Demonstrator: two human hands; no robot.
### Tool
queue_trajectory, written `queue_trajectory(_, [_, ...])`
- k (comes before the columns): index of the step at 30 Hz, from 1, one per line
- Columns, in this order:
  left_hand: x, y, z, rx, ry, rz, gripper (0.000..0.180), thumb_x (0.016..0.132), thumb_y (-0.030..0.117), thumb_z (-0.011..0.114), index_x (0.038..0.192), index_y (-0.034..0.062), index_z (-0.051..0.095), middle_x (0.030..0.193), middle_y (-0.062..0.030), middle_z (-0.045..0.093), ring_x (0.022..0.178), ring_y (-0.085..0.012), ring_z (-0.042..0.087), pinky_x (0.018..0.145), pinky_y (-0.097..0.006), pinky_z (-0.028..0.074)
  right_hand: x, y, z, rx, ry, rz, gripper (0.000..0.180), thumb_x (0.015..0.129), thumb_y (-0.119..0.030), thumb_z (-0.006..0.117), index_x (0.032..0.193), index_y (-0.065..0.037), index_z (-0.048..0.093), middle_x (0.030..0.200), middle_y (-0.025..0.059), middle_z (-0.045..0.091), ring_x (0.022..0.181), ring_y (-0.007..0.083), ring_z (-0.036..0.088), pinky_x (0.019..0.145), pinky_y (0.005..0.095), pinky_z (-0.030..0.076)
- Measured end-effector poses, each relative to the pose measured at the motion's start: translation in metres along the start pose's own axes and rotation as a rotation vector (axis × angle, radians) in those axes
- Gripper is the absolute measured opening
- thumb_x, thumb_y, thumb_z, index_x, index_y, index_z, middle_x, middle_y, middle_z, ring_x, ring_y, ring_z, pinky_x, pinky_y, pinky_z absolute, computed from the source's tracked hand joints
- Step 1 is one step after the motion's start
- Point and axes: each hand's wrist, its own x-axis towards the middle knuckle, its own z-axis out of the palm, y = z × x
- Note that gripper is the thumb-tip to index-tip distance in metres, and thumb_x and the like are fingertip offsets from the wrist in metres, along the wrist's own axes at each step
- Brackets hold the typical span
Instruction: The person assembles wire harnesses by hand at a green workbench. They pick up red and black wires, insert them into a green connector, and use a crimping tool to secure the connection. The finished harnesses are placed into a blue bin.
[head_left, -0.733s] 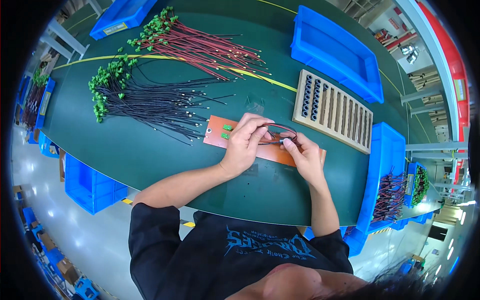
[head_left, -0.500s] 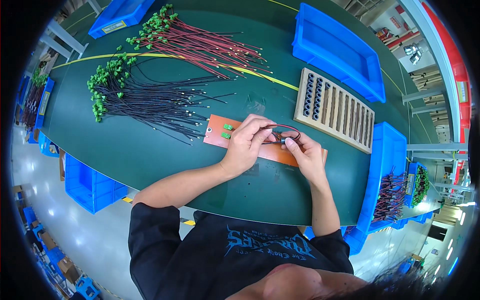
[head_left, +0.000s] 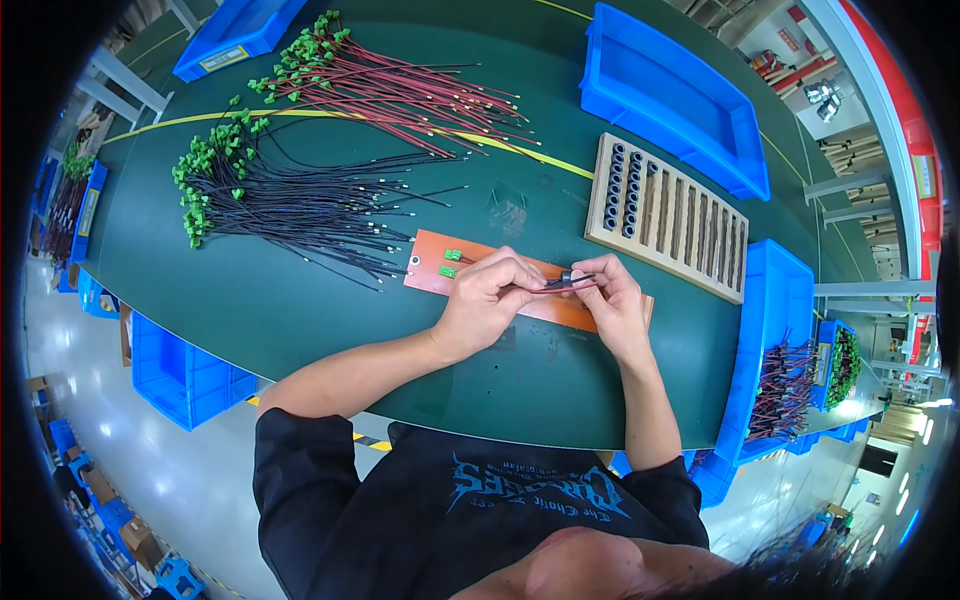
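Over an orange board (head_left: 427,262), my left hand (head_left: 487,300) is closed on a pair of red and black wires (head_left: 545,291). My right hand (head_left: 615,305) pinches a small black ring (head_left: 567,277), with the wires running to it. Whether the wires pass through the ring is hard to make out. Two green connectors, an upper green connector (head_left: 453,256) and a lower green connector (head_left: 447,271), sit at the board's left end. My hands cover the board's middle.
Beyond my left arm lie black wires (head_left: 300,205) and red wires (head_left: 410,95) with green ends. At right are a wooden rack (head_left: 675,245) with several black rings, an upper blue tray (head_left: 670,105) and a blue bin (head_left: 775,280) of wire assemblies.
The wire loop that arched over my right hand is gone; the wires now run nearly straight between my hands. My right fingers have shifted up around the ring.
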Motion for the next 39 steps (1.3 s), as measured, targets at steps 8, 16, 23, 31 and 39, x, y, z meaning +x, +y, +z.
queue_trajectory(8, [0.005, 0.002, 0.000, 0.110, -0.021, 0.211, 0.012, 0.079, -0.014, 0.069, 0.082, -0.0026, 0.072, 0.092, -0.0124, 0.075, 0.097, -0.0273, 0.074, 0.086, -0.037, 0.059, 0.000, 0.002, -0.008, 0.086, -0.053, 0.040, 0.019, 0.103, -0.011, 0.066, 0.115, 0.000, 0.056, 0.099, 0.0075, 0.071, 0.096, 0.0128, 0.068, 0.087, 0.0278, 0.051])
queue_trajectory(16, [0.003, -0.002, 0.008, 0.090, 0.023, 0.122, 0.015, 0.078, -0.014, 0.067, 0.084, -0.0018, 0.073, 0.092, -0.0110, 0.075, 0.094, -0.0269, 0.073, 0.087, -0.038, 0.058, 0.002, 0.002, -0.010, 0.205, -0.214, -0.002, 0.017, 0.104, -0.010, 0.064, 0.115, -0.002, 0.054, 0.101, 0.0077, 0.071, 0.097, 0.0119, 0.067, 0.088, 0.0268, 0.052])
queue_trajectory(23, [0.004, 0.015, 0.007, 0.176, -0.087, 0.118, 0.015, 0.083, -0.014, 0.068, 0.090, -0.0018, 0.073, 0.100, -0.0128, 0.074, 0.092, -0.0241, 0.074, 0.076, -0.032, 0.062, 0.001, 0.011, -0.014, 0.118, -0.181, -0.017, 0.019, 0.103, -0.006, 0.063, 0.118, -0.002, 0.051, 0.103, 0.0069, 0.071, 0.100, 0.0113, 0.067, 0.089, 0.0266, 0.052])
queue_trajectory(31, [0.008, 0.004, 0.001, 0.202, -0.127, 0.138, 0.008, 0.084, -0.004, 0.075, 0.090, -0.0018, 0.070, 0.108, -0.0125, 0.072, 0.095, -0.0244, 0.074, 0.077, -0.036, 0.060, 0.001, 0.007, -0.010, 0.135, -0.225, -0.070, 0.030, 0.099, 0.000, 0.066, 0.125, -0.001, 0.050, 0.107, 0.0096, 0.072, 0.105, 0.0145, 0.068, 0.094, 0.0299, 0.053])
queue_trajectory(39, [0.009, -0.004, 0.000, 0.033, -0.167, -0.033, 0.009, 0.084, -0.013, 0.068, 0.087, -0.0044, 0.069, 0.113, -0.0175, 0.073, 0.097, -0.0258, 0.075, 0.083, -0.034, 0.063, -0.006, -0.003, -0.016, 0.012, -0.217, -0.101, 0.044, 0.099, -0.004, 0.067, 0.138, 0.000, 0.048, 0.107, 0.0082, 0.073, 0.107, 0.0147, 0.068, 0.095, 0.0305, 0.053])
